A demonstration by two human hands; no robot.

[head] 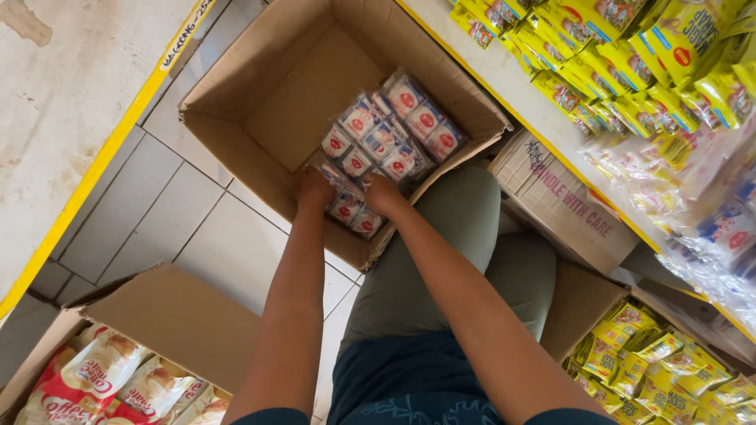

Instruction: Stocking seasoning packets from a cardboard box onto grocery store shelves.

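An open brown cardboard box (260,94) sits on the tiled floor in front of me. It holds several small blue-and-white sachet packs (394,134) with red round marks, heaped toward its near right corner. Both my hands reach down into the box at its near edge. My left hand (313,191) and my right hand (381,194) close around one bundle of these sachets (346,206) from either side. My forearms run down to the bottom of the view, over my knees in grey-green trousers.
A shelf (504,79) on the right carries many yellow sachet packs (630,55) and hanging clear-wrapped strips. A closed carton (559,201) lies under it. Open boxes hold yellow packs (654,362) at lower right and red-and-white bags (94,378) at lower left. A yellow-edged shelf (71,102) stands left.
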